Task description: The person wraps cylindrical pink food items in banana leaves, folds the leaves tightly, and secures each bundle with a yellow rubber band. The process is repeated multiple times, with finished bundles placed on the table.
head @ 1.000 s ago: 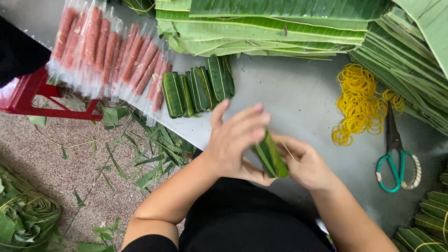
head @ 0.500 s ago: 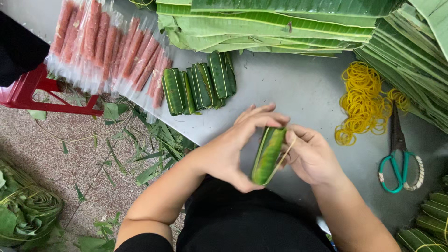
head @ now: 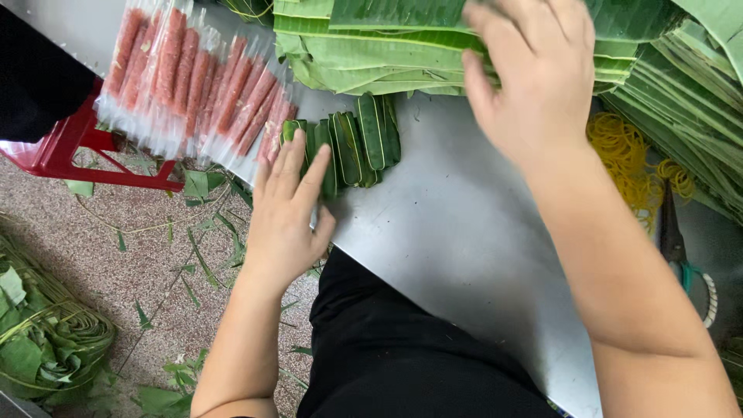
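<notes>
Beside the row of leaf-wrapped rolls [head: 352,147], I am resting my left hand [head: 290,217] flat, fingers open, gripping nothing, against its near end, rolls lying lengthwise away; my right hand [head: 534,73] is spreading open-palmed on the banana leaf stack [head: 371,46] beyond them.

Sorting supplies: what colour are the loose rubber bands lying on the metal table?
Yellow rubber bands, seen in the head view beside the right forearm.

Smooth matt metal tabletop [head: 457,232], glossy green leaf-wrapped rolls [head: 360,139], clear shiny plastic sausage sleeves [head: 193,85], red plastic stool [head: 62,147]
</notes>
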